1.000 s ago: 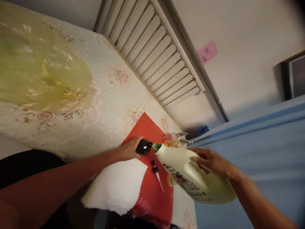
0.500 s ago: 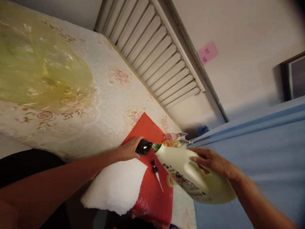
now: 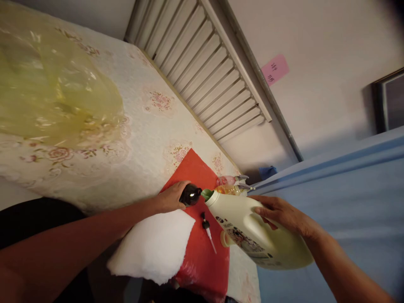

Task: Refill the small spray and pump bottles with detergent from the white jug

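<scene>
My left hand (image 3: 172, 197) is closed around a dark, glossy bottle (image 3: 191, 195) above a red mat (image 3: 202, 261). By its handle, my right hand (image 3: 277, 213) grips a large pale-green jug (image 3: 240, 210) with a printed label, tilted toward the bottle. The jug's green spout (image 3: 207, 194) meets or nearly touches the bottle's mouth; whether liquid is flowing I cannot tell. On the mat below lies a black pump top (image 3: 205, 225) with a clear tube. A pale round cap (image 3: 225, 239) sits partly behind the jug.
A white cloth (image 3: 154, 248) hangs over the mat's near-left edge. Spray bottles (image 3: 230, 185) stand at the mat's far right. A yellow plastic bag (image 3: 57, 84) covers the left of the flowered tablecloth (image 3: 142, 134). Behind runs a radiator (image 3: 202, 71); a blue curtain (image 3: 347, 202) borders the right.
</scene>
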Tool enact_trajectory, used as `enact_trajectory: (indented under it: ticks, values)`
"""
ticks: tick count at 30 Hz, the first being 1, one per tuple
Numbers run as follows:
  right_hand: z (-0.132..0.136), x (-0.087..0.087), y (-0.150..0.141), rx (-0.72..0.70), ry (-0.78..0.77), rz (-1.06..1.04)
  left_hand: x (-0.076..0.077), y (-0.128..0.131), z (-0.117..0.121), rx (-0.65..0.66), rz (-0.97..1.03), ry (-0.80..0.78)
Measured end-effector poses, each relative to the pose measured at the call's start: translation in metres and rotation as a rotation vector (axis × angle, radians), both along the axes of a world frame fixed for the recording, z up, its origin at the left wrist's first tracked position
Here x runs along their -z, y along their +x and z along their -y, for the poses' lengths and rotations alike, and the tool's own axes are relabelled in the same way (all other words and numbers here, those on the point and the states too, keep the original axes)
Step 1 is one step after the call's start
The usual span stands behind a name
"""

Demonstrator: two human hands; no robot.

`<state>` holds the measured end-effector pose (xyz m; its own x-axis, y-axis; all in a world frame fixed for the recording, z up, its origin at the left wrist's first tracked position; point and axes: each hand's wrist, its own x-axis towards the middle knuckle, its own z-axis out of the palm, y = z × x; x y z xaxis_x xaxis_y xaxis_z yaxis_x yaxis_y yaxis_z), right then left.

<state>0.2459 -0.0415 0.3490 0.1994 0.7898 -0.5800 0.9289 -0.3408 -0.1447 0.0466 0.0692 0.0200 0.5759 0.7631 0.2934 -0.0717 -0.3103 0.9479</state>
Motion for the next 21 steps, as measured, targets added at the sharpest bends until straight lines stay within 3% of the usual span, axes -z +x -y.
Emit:
enact_trajectory:
  ticks: [10, 21]
  values:
    - [0.003, 0.003, -0.003, 0.017, 0.011, -0.022, -0.001, 0.000, 0.000, 0.022, 0.029, 0.052]
    - [0.055, 0.053, 0.030, 0.149, 0.241, -0.331, 0.001, -0.001, -0.002, 0.004, -0.037, -0.017]
